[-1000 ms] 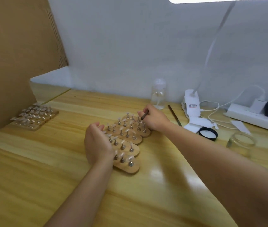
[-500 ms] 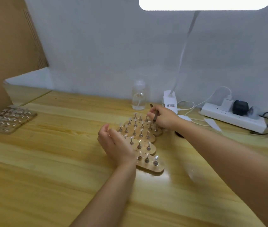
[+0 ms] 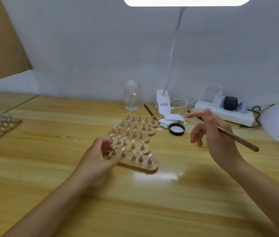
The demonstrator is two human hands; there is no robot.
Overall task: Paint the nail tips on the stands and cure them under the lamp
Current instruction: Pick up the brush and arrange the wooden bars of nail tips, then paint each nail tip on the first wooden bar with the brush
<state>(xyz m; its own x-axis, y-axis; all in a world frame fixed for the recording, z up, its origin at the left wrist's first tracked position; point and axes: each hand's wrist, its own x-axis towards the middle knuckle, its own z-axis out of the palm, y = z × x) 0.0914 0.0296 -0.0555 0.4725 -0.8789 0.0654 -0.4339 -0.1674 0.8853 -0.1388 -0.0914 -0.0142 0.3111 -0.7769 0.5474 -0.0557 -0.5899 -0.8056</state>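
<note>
Our right hand (image 3: 217,139) pinches the brush (image 3: 237,138), raised, stands (image 3: 135,142) lying toward its 9 o'clock. Our left hand (image 3: 99,156), fingers curled, grips the nearest stand's (image 3: 145,165) left end.

A bright lamp panel (image 3: 187,1) overhead is blown out to pure white and throws glare on the glossy bench (image 3: 161,176) below. The right hand (image 3: 219,139) is smeared by motion blur. Straight lines bow near the edges, and the far-left corner looks soft.
</note>
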